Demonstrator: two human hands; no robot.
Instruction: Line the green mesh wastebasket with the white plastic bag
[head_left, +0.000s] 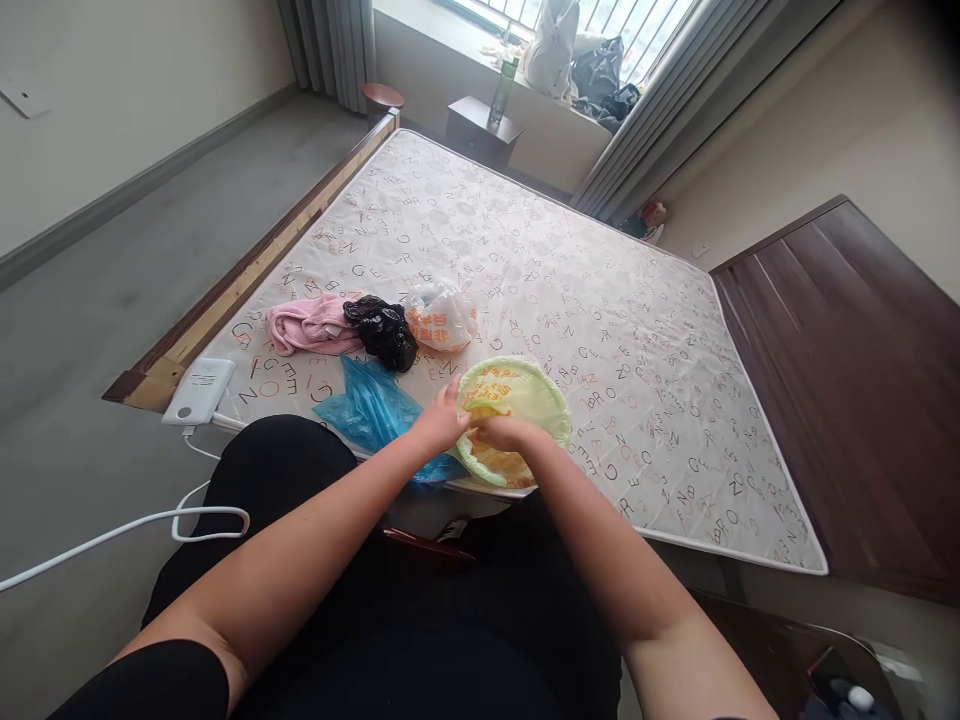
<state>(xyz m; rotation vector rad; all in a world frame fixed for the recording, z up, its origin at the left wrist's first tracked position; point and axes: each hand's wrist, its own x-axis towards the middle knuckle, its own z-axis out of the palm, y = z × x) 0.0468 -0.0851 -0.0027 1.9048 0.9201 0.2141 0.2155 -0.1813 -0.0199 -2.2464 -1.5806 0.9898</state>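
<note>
A round pale green bin (551,400), lined with a thin clear plastic bag (517,465) with orange print, stands at the near edge of the mattress. My left hand (444,420) is closed on the bag at the bin's left rim. Reaching over the near rim, my right hand (499,432) is curled inside, closed on the bag's folds beside the left fingers; its fingertips are partly hidden. A crumpled blue plastic bag (375,400) lies left of the bin, partly under my left forearm. Beyond it are a black plastic bag (382,330) and a clear bag with orange print (442,315).
A pink cloth (307,325) lies beside the black bag. Near the mattress corner sits a white power strip (201,390) with a white cable (120,545). The mattress (600,300) spreads ahead to a dark headboard (847,380). By the window stands a small bedside table (484,125).
</note>
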